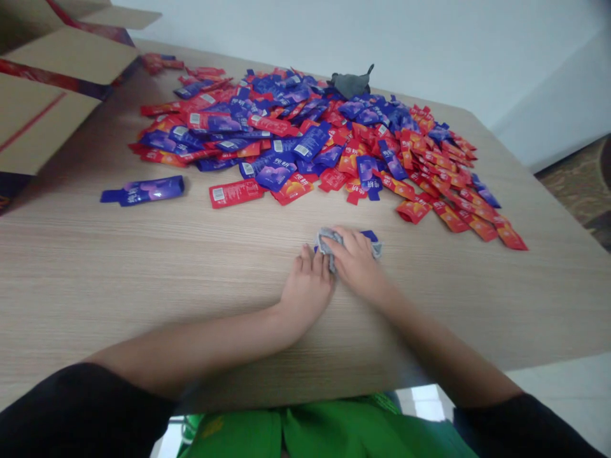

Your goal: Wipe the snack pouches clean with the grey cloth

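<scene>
My right hand (356, 257) is closed on a crumpled grey cloth (329, 238), pressing it over a blue sachet (370, 235) that lies on the table. Most of that sachet is covered by the cloth and the hand. My left hand (309, 280) rests close beside it, palm down, with its fingers stretched toward the sachet's left end. Its fingertips touch the cloth or the sachet's edge; which of these, I cannot tell. Ahead of both hands, a red sachet (237, 193) lies at the front of a large heap of red and blue sachets (281, 146).
A single purple-blue sachet (150, 191) lies apart at the left. An opened cardboard box (71, 54) with its flaps out stands at the upper left. A dark grey cloth bundle (352, 84) sits on the back of the heap. The wooden table (143, 273) meets a pale wall behind.
</scene>
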A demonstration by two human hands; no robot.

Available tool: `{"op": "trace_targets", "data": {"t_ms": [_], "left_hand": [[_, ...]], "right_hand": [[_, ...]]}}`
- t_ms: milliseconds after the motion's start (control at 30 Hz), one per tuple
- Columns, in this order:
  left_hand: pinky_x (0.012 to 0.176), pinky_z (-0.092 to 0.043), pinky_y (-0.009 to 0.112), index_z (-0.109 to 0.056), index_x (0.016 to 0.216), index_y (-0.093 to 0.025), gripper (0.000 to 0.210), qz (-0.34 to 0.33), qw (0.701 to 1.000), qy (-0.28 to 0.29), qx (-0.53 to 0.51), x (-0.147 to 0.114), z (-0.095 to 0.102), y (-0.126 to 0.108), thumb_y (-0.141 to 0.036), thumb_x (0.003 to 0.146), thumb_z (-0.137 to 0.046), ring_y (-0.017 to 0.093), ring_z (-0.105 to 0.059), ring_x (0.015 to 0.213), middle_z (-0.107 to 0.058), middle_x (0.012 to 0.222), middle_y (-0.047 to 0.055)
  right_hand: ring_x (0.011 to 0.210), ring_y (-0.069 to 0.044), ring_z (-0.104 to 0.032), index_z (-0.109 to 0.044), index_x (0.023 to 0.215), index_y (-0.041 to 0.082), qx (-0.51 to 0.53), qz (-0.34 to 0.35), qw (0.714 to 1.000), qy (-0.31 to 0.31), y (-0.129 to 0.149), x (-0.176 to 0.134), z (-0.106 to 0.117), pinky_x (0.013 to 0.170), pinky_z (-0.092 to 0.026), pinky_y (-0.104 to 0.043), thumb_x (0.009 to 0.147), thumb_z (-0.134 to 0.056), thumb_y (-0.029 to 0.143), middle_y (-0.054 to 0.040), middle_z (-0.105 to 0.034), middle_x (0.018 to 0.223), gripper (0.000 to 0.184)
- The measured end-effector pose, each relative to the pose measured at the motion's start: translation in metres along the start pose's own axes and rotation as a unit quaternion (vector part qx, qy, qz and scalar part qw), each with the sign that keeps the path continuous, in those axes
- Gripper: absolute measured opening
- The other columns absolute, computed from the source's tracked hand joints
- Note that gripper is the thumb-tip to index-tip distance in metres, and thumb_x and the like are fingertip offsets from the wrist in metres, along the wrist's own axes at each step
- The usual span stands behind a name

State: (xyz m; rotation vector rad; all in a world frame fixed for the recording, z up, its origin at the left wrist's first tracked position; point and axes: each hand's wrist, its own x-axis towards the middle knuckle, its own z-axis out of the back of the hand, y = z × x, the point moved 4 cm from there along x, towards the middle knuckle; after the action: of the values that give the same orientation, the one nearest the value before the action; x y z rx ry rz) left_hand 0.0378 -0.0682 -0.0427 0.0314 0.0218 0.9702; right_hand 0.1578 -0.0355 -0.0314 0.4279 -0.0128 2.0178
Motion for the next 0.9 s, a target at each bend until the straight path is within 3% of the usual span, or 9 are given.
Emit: {"op": "trace_targets", "data": {"t_ms": [133,300,400,500,600,767,900], "left_hand": [[0.099,-0.046,0.048,-0.047,0.142,-0.001,0.049,-0.002,1.0,0.006,-0.003,0.0,0.001,0.0,-0.015,0.094,-0.044,0.041,-0.044,0.134,-0.042,0.148,0.025],[0.098,-0.047,0.048,-0.044,0.143,-0.002,0.051,-0.004,1.0,0.019,0.008,0.002,0.0,0.0,-0.011,0.093,-0.042,0.041,-0.045,0.134,-0.037,0.151,0.024],[0.097,-0.047,0.048,-0.044,0.143,-0.001,0.051,-0.001,1.0,0.022,0.016,0.002,-0.001,-0.001,-0.011,0.093,-0.04,0.041,-0.045,0.133,-0.038,0.151,0.024],[0.097,-0.047,0.048,-0.044,0.143,0.0,0.051,-0.001,1.0,0.019,0.019,0.002,0.0,0.0,-0.011,0.094,-0.04,0.041,-0.046,0.133,-0.038,0.15,0.024],[0.096,-0.048,0.047,-0.045,0.143,-0.001,0.05,-0.007,1.0,0.011,0.025,0.001,0.002,0.0,-0.012,0.094,-0.039,0.041,-0.047,0.132,-0.038,0.15,0.024],[0.094,-0.047,0.045,-0.058,0.132,-0.001,0.043,-0.014,1.0,0.004,0.022,0.001,0.004,0.001,-0.015,0.095,-0.04,0.041,-0.05,0.13,-0.046,0.144,0.025],[0.094,-0.048,0.046,-0.049,0.141,-0.002,0.048,-0.015,1.0,-0.001,0.024,0.002,0.004,0.001,-0.015,0.095,-0.04,0.041,-0.049,0.13,-0.043,0.148,0.023]], "right_hand": [[0.122,-0.031,-0.043,-0.054,0.136,0.019,-0.05,-0.031,0.998,0.029,-0.01,-0.009,-0.009,0.101,-0.036,-0.047,0.088,-0.044,0.016,-0.0132,-0.048,0.141,0.049],[0.119,-0.033,-0.044,-0.05,0.139,0.013,-0.08,-0.126,0.989,0.002,-0.058,-0.032,0.001,0.099,-0.039,-0.049,0.089,-0.041,0.017,-0.0177,-0.047,0.137,0.051],[0.115,-0.032,-0.047,-0.051,0.137,0.012,-0.079,-0.149,0.986,0.0,-0.073,-0.033,0.009,0.098,-0.041,-0.05,0.089,-0.039,0.016,-0.0181,-0.05,0.132,0.049],[0.115,-0.031,-0.048,-0.053,0.135,0.013,-0.056,-0.146,0.987,-0.044,-0.065,-0.02,0.021,0.101,-0.04,-0.049,0.09,-0.036,0.014,-0.017,-0.051,0.129,0.048],[0.12,-0.03,-0.045,-0.05,0.138,0.013,-0.015,-0.099,0.991,-0.083,-0.035,0.001,0.025,0.103,-0.038,-0.047,0.09,-0.035,0.013,-0.0168,-0.048,0.133,0.05],[0.116,-0.029,-0.046,-0.056,0.134,0.019,-0.02,-0.006,0.999,0.026,0.005,0.019,-0.007,0.098,-0.039,-0.045,0.091,-0.041,0.014,-0.0141,-0.052,0.136,0.046],[0.113,-0.031,-0.046,-0.056,0.134,0.017,-0.085,-0.049,0.995,0.035,-0.012,0.012,-0.013,0.093,-0.039,-0.046,0.09,-0.044,0.016,-0.0157,-0.052,0.136,0.046]]}}
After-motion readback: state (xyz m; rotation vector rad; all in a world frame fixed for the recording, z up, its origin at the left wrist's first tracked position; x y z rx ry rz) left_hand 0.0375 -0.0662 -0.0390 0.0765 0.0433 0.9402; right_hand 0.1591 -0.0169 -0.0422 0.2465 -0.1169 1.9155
